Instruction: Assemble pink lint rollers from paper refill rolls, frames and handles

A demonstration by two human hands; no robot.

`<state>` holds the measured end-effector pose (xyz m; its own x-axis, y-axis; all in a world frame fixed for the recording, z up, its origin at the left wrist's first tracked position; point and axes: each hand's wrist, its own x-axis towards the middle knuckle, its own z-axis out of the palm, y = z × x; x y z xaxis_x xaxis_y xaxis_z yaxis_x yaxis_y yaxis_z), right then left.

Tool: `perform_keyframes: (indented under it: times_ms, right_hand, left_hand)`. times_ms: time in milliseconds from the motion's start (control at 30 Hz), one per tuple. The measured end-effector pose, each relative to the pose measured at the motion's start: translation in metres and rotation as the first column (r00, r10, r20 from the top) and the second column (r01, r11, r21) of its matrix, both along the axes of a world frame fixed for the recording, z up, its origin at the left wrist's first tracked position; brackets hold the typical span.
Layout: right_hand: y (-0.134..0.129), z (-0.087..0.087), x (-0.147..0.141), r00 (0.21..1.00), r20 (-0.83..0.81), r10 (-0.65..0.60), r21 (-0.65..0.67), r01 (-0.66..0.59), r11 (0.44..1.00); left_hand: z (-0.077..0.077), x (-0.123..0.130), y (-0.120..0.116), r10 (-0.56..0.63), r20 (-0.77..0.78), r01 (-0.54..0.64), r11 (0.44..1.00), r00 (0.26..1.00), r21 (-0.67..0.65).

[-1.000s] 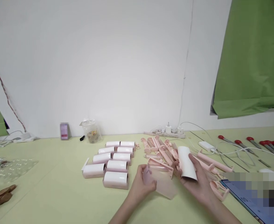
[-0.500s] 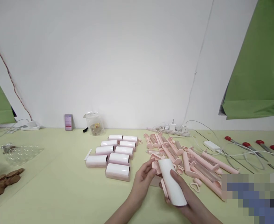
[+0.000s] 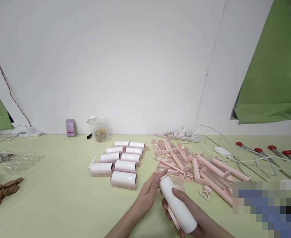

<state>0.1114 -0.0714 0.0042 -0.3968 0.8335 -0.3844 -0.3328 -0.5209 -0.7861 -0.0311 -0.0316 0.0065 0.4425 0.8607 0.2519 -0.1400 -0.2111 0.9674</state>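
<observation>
My right hand (image 3: 192, 211) is wrapped around a white lint roller refill (image 3: 176, 203), which tilts with its upper end toward my left hand (image 3: 147, 191). A pink strip (image 3: 173, 216), perhaps a folded handle or cover, runs along the roll's lower left side under my right fingers. Seated at the roll's upper end is a pink end cap (image 3: 164, 178), with my left fingertips closed against it. Part of the cap is hidden by those fingers. Just beyond my hands lie pink lint roller handles and frames (image 3: 178, 160) with clear covers, in a loose heap.
White rolls in clear pinkish cases (image 3: 124, 180) lie in two columns left of my hands. Behind are a power strip (image 3: 183, 137), a plastic bag (image 3: 99, 130) and a phone-like item (image 3: 70, 128). Red-handled tools (image 3: 259, 151) and cables lie right; brown wooden pieces (image 3: 5, 193) left.
The pink cap, apart from the roll in my left fingers before, now sits against its upper end. Both hands and the roll have shifted slightly down and left.
</observation>
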Motion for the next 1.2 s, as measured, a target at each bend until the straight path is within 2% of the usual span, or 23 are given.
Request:
perform_keyframes:
  times_ms: [100,200,267,367,433,500,567,667,800,867,933,1067,1200]
  right_hand:
    - [-0.001,0.001,0.001,1.000,0.025,-0.007,-0.011,0.007,1.000]
    - [-0.003,0.003,0.001,0.999,0.029,-0.036,-0.009,0.036,0.999]
    - [-0.002,0.004,0.001,0.999,-0.031,-0.032,0.019,0.033,0.999]
    - [0.005,0.007,0.005,0.977,-0.206,-0.054,0.067,0.069,0.995]
    - [0.011,0.011,0.012,0.954,-0.280,-0.105,0.100,0.138,0.985]
    - [0.015,0.017,0.021,0.942,-0.262,-0.211,0.177,0.261,0.949]
    - [0.016,0.023,0.029,0.914,-0.182,-0.363,0.283,0.402,0.871]
    - [0.013,0.028,0.036,0.856,-0.100,-0.507,0.434,0.496,0.752]
    - [0.011,0.024,0.034,0.846,0.025,-0.533,0.654,0.390,0.649]
    - [0.012,0.020,0.031,0.808,0.098,-0.582,0.749,0.325,0.577]
    - [0.013,0.017,0.029,0.779,0.137,-0.612,0.803,0.275,0.529]
    - [0.009,0.014,0.020,0.805,0.167,-0.570,0.816,0.212,0.538]
    - [0.002,0.014,0.008,0.814,0.132,-0.565,0.763,0.281,0.582]
  left_hand:
    - [-0.001,0.000,-0.001,-0.050,-0.006,0.050,0.999,0.999,-0.018]
    - [0.000,0.000,-0.002,-0.037,-0.033,0.038,0.999,0.999,0.030]
    - [0.002,0.000,-0.002,-0.025,-0.020,0.026,0.999,0.999,0.046]
    - [0.007,0.002,0.000,0.072,0.122,-0.068,0.997,0.990,-0.041]
    - [0.011,0.003,0.002,0.201,0.289,-0.158,0.974,0.936,-0.165]
    - [0.015,0.006,0.004,0.300,0.443,-0.185,0.941,0.845,-0.283]
    - [0.016,0.009,0.004,0.318,0.535,-0.133,0.925,0.782,-0.355]
    - [0.015,0.016,0.002,0.266,0.584,-0.022,0.920,0.767,-0.391]
    - [0.011,0.022,-0.002,0.234,0.594,0.024,0.919,0.770,-0.394]
    - [0.010,0.022,-0.003,0.235,0.598,0.035,0.914,0.767,-0.404]
    - [0.008,0.023,-0.005,0.243,0.595,0.049,0.901,0.766,-0.432]
    - [0.002,0.026,-0.006,0.345,0.569,-0.005,0.858,0.746,-0.514]
    - [0.001,0.029,-0.005,0.366,0.561,-0.039,0.859,0.742,-0.510]
